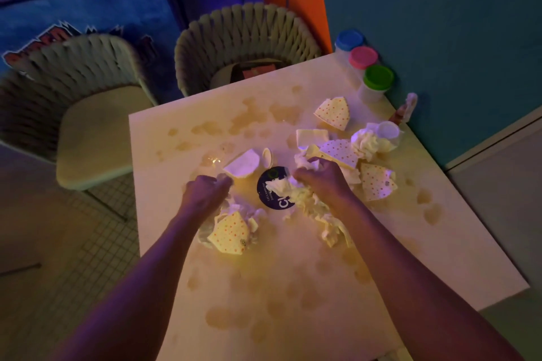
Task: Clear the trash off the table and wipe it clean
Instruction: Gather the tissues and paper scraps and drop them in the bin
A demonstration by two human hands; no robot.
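Note:
A white table (293, 287) with brownish stains carries scattered trash. Dotted paper pieces lie at the back right (333, 113), the right (377, 182) and near my left forearm (230, 233). Crumpled white napkins (311, 202) trail under my right hand (321, 177), which is closed on a wad of napkin. My left hand (206, 190) is clenched beside a tipped white cup (243, 165); I cannot make out what it holds. A dark round label (271, 187) lies between my hands. Another napkin wad (366, 141) sits beside a clear plastic cup (388, 135).
Three tubs with blue (349, 39), pink (363, 57) and green (378, 77) lids stand at the table's back right corner by the teal wall. A small bottle (406, 108) stands near them. Two woven chairs (246, 41) (73, 91) sit behind and left of the table.

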